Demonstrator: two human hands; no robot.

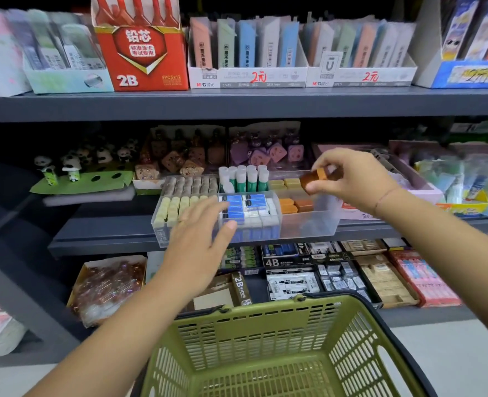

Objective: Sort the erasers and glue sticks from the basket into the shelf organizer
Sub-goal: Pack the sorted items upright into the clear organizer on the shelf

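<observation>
A clear shelf organizer stands on the middle shelf. Its compartments hold pale yellow erasers, blue-and-white erasers, orange erasers and upright glue sticks with white caps. My right hand pinches a brown-orange eraser above the organizer's right compartments. My left hand hovers with its fingers spread in front of the organizer's left half and holds nothing. The green basket sits below, and its visible inside shows no items.
The upper shelf carries boxed stationery, including a red 2B lead box. Panda erasers and brown and purple toy erasers stand behind the organizer. Boxes of erasers fill the lower shelf. The pale floor lies to the right.
</observation>
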